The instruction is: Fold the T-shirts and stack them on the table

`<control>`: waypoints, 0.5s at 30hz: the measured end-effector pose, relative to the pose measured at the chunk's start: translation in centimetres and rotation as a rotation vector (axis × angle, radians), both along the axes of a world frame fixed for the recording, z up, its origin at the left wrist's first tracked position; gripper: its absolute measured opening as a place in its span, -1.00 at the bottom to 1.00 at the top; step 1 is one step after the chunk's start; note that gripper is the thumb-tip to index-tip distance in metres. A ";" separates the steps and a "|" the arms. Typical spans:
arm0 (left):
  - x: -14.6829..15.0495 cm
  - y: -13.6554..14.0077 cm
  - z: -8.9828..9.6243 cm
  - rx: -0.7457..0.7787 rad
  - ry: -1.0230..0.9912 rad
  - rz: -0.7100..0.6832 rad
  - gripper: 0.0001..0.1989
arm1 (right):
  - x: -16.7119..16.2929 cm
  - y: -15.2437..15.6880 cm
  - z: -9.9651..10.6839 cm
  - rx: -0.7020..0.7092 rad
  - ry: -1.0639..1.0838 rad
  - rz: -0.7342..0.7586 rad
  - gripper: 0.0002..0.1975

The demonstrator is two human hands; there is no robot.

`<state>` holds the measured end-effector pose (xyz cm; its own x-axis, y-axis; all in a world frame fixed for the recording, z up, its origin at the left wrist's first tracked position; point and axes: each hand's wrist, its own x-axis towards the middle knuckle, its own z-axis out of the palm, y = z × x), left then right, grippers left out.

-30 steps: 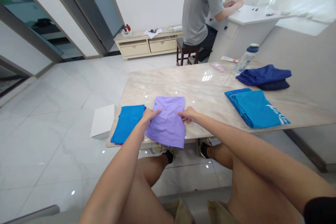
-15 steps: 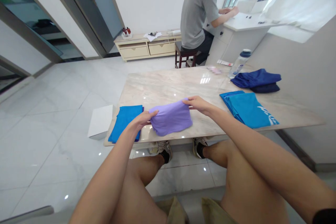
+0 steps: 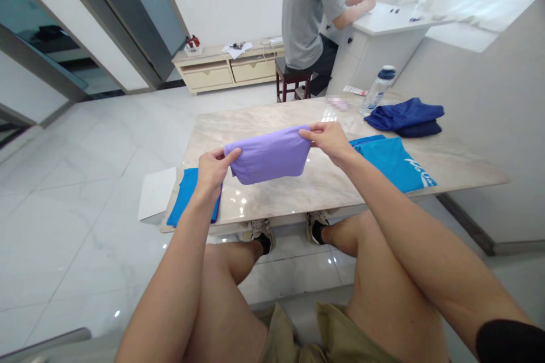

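A folded purple cloth [image 3: 271, 155], likely a garment, hangs in the air over the marble-topped table [image 3: 247, 119]. My left hand [image 3: 213, 169] pinches its upper left corner, thumb in front. At the upper right corner, my right hand [image 3: 328, 139] grips it between thumb and fingers. Left of the cloth lies a folded blue garment [image 3: 185, 197], partly behind my left forearm, with a darker purple edge showing under it. To the right rests a folded bright blue garment [image 3: 389, 163] with white lettering, partly covered by my right arm.
A dark blue folded cloth [image 3: 406, 117] and a water bottle [image 3: 378, 91] stand at the table's far right. Beyond, a person in a grey shirt [image 3: 309, 11] sits on a stool at a white counter [image 3: 383, 20]. A white box [image 3: 157, 194] stands off the table's left edge.
Both hands have lifted the purple cloth up off the table and away from me, holding it stretched by its upper corners. The camera view has shifted slightly.
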<state>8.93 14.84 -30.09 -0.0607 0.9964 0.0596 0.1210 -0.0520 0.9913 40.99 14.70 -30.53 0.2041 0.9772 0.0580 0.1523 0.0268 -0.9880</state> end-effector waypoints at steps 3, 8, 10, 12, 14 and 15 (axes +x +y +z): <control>0.5 0.7 -0.3 0.090 0.079 0.087 -0.54 | 0.2 -0.1 0.6 0.139 -0.203 -0.110 -0.65; 0.6 1.4 0.4 0.334 0.168 0.209 -0.61 | 0.1 -0.5 2.1 0.422 -0.318 -0.140 -0.63; 0.7 1.2 0.7 0.347 0.129 0.133 -0.59 | 0.1 -0.8 2.4 0.440 -0.291 -0.122 -0.60; 1.0 0.9 0.7 0.309 0.101 0.068 -0.53 | 0.2 -1.0 2.2 0.404 -0.285 -0.124 -0.57; 1.2 0.7 0.1 0.259 0.086 0.063 -0.49 | 0.5 -1.0 1.4 0.343 -0.317 -0.142 -0.58; 1.3 0.7 -0.4 0.231 0.079 0.070 -0.47 | 0.6 -0.9 0.8 0.303 -0.341 -0.145 -0.60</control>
<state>10.22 15.56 -30.45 -0.1151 0.9493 0.2927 0.2088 -0.2649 0.9414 41.61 13.75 -29.75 0.2570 0.8689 0.4231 0.4902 0.2601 -0.8319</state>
